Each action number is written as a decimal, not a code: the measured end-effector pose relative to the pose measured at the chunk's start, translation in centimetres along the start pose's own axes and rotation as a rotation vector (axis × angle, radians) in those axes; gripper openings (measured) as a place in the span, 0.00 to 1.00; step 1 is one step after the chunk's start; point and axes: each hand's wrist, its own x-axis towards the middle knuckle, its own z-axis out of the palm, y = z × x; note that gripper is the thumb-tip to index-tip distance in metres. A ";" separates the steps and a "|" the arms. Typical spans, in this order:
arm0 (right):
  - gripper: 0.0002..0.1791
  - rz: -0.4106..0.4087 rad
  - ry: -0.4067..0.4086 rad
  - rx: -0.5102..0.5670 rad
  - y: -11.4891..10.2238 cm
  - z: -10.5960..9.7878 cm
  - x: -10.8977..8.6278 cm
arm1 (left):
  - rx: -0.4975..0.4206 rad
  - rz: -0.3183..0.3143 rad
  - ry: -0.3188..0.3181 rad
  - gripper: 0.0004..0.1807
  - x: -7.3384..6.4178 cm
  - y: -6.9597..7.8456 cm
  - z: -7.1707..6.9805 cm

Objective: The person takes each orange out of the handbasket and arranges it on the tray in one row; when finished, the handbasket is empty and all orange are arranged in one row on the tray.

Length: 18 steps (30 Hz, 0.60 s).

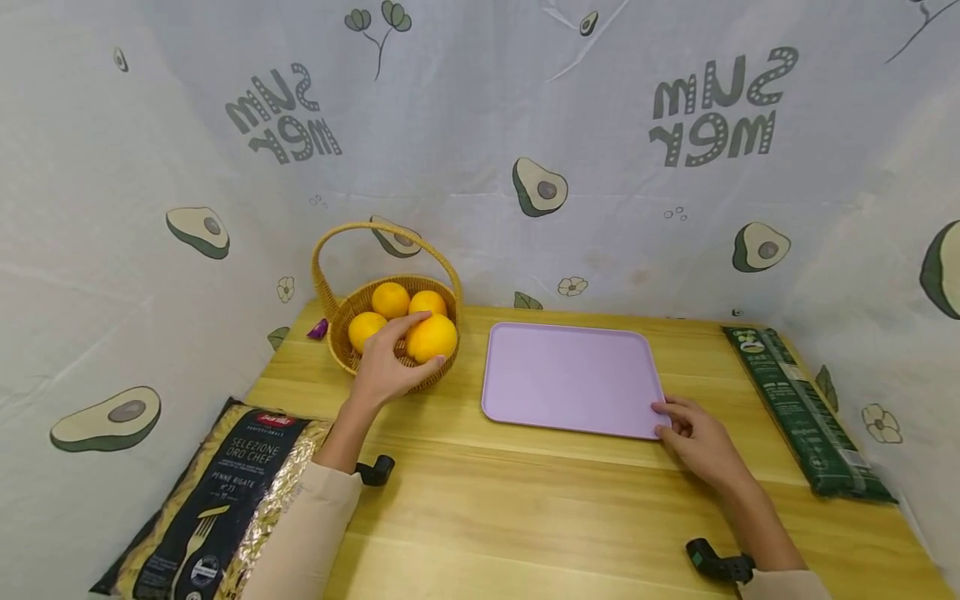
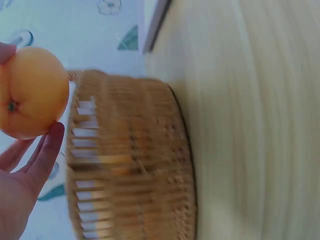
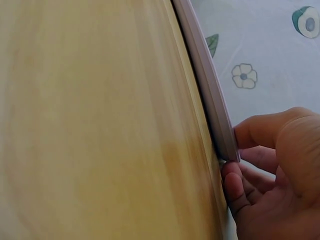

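Observation:
My left hand pinches an orange between thumb and fingers at the right side of a wicker basket. In the left wrist view this orange shows above the basket's rim. Three more oranges lie in the basket, among them one at the back. A light purple tray lies flat on the table, right of the basket. My right hand holds the tray's near right corner; the right wrist view shows fingers on both sides of its edge.
A bag of penne pasta lies at the front left. On the right is a long green package. A small purple wrapped item sits left of the basket. Patterned cloth hangs behind the wooden table.

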 end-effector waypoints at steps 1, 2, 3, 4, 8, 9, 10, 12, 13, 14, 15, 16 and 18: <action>0.23 0.001 0.002 -0.001 0.1 0.0 0.0 | -0.013 0.007 -0.003 0.37 0.0 0.4 0.2; 0.23 0.001 0.004 -0.002 0.1 0.0 -0.1 | -0.023 0.011 -0.006 0.37 0.1 0.7 0.4; 0.23 -0.001 0.007 -0.003 0.2 0.0 -0.1 | -0.030 0.016 -0.010 0.37 0.2 1.0 0.7; 0.22 -0.006 0.012 -0.006 0.2 0.1 -0.1 | -0.038 0.022 -0.016 0.37 0.2 1.3 0.9; 0.22 -0.011 0.017 -0.006 0.3 0.1 -0.2 | -0.067 0.042 -0.047 0.37 0.4 2.3 2.3; 0.22 -0.010 0.015 -0.004 0.3 0.1 -0.2 | -0.075 0.045 -0.057 0.37 0.4 2.6 2.7; 0.22 -0.008 0.012 -0.002 0.3 0.1 -0.2 | -0.084 0.048 -0.060 0.37 0.4 2.8 3.2; 0.22 0.001 0.006 0.005 0.2 0.1 -0.2 | -0.111 0.046 -0.073 0.37 0.5 3.2 4.2; 0.23 0.006 0.003 0.006 0.2 0.1 -0.2 | -0.126 0.043 -0.080 0.37 0.6 3.4 4.7; 0.23 0.010 0.001 0.008 0.2 0.1 -0.2 | -0.137 0.039 -0.088 0.37 0.6 3.6 5.2; 0.23 0.011 0.001 0.009 0.1 0.1 -0.2 | -0.151 0.032 -0.098 0.37 0.7 3.8 5.7; 0.23 0.014 0.001 0.009 0.1 0.1 -0.2 | -0.164 0.028 -0.105 0.37 0.7 3.9 6.2; 0.23 0.016 0.000 0.011 0.1 0.1 -0.2 | -0.183 0.013 -0.128 0.38 0.8 4.1 7.3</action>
